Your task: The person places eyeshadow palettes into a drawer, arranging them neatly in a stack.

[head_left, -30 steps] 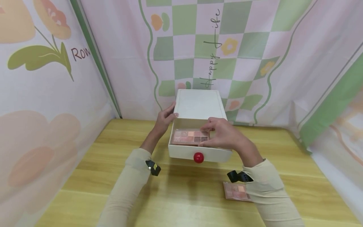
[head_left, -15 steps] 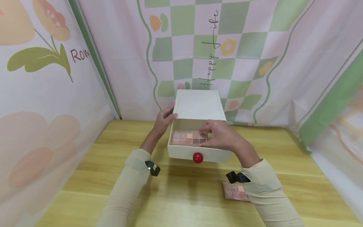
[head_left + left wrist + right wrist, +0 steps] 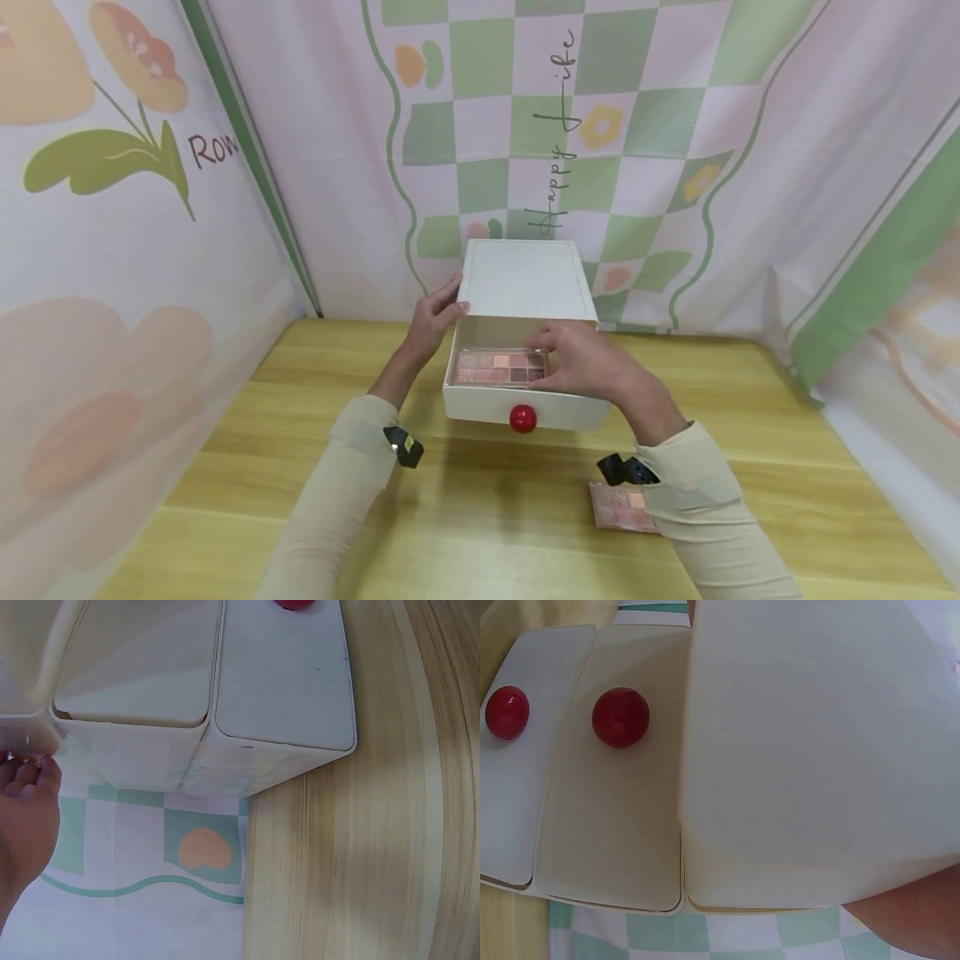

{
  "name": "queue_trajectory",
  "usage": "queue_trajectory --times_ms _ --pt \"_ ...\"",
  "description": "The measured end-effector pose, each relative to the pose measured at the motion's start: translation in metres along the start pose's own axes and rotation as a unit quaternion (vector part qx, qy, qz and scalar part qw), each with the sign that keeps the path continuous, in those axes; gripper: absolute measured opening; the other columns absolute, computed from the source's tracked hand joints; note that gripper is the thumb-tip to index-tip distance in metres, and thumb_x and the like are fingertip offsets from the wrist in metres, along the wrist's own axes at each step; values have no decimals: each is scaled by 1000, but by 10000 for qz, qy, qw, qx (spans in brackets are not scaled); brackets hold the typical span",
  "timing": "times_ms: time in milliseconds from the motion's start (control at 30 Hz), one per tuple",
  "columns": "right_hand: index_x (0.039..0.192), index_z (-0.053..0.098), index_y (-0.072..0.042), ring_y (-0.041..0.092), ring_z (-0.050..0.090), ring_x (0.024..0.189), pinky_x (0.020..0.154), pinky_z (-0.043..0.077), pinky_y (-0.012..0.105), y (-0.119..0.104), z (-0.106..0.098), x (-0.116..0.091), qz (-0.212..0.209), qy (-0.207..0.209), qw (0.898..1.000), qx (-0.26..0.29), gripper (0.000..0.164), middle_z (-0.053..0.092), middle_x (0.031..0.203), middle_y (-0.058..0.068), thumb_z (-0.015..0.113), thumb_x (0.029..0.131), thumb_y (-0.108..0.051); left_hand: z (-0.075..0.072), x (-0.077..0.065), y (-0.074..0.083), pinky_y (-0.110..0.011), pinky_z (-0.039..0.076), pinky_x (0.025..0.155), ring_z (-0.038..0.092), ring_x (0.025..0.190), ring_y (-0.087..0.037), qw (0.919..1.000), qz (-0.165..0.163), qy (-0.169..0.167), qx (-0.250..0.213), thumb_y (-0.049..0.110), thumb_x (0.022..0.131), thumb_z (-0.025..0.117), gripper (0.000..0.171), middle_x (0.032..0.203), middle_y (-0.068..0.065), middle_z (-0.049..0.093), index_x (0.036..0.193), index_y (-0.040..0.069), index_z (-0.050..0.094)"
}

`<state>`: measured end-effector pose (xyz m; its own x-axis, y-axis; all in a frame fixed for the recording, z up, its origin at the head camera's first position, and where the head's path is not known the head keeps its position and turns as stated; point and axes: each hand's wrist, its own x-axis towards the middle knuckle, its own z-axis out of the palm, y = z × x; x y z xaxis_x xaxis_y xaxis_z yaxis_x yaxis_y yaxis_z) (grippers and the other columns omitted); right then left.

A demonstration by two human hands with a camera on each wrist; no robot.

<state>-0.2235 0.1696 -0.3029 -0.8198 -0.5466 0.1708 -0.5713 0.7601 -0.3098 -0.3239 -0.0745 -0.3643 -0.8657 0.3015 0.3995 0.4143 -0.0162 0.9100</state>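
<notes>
Pinching the R end of a pinkish makeup palette (image 3: 498, 368) btwn thumb & fingers, R hand (image 3: 588, 358) is down in the open top drawer (image 3: 480, 404), fingers bent, only a narrow gap btwn tips. Palette's inside the drawer, approx flat, long side running L–R, near the drawer front; can't tell if its underside touches the drawer floor. Pans show thru the clear lid, pale pink to dk brown.

L hand (image 3: 431, 321) grips the white cabinet (image 3: 525, 279) at its upper front L corner, thumb hooked on the front edge, fingers against the L side.

Drawer's pulled partway out, w/ a round red knob (image 3: 522, 418) mid-front. R wrist view: two lower drawers (image 3: 615, 817) under it, both closed, each w/ its own red knob.

2nd palette (image 3: 618, 507) lies on the wood-grain table (image 3: 450, 542), front R of the cabinet, partly hidden by the R sleeve (image 3: 712, 508). Blk cams (image 3: 628, 469) on both wrists, beige sleeves. Behind: curtain (image 3: 487, 183) w/ green/wht checks, flowers & "Happy Life" lettering
</notes>
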Motion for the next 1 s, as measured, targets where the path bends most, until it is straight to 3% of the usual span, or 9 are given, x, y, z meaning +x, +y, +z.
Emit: queue_trajectory --times_ms 167,367,600,800,867,1000 --pt "118 74 -5 22 67 103 90 60 41 2 -2 -4 98 -4 9999 102 50 74 114 7 87 78 -31 1 0 -1 -37 38 125 36 154 -31 10000 -4 -1 -7 16 97 54 66 166 -16 30 156 -2 30" --pt "125 71 -3 36 65 122 105 55 54 8 -7 -13 123 117 9990 410 52 71 129 15 82 84 -33 0 -1 1 -39 33 127 33 155 -31 10000 -64 -12 -33 16 98 53 65 167 -16 29 156 -2 31" --pt "122 70 2 39 67 120 106 55 56 15 -9 -24 -411 694 9936 792 43 73 124 19 80 85 -17 0 -1 1 -39 30 129 31 156 -30 9999 -99 -50 -73 15 100 52 63 167 -16 27 156 -1 30" --pt "120 71 0 36 69 114 99 57 57 23 -11 -36 -532 1246 9875 801 33 75 119 18 76 88 -9 0 0 2 -40 31 129 32 155 -31 10000 -90 -16 -15 15 99 52 63 167 -17 28 156 -3 30" --pt "118 73 -2 34 71 111 96 59 52 26 -11 -40 -582 1504 9839 771 30 76 116 16 76 88 -7 0 0 1 -40 31 128 32 155 -32 10000 -81 -10 -4 16 98 53 64 167 -17 29 156 -3 30" --pt "109 76 -3 22 72 103 95 57 21 32 -8 -52 -696 2221 9693 791 26 78 106 12 77 83 0 1 1 0 -40 33 127 34 154 -32 10000 -49 9 4 19 97 53 66 166 -18 30 155 -3 31"
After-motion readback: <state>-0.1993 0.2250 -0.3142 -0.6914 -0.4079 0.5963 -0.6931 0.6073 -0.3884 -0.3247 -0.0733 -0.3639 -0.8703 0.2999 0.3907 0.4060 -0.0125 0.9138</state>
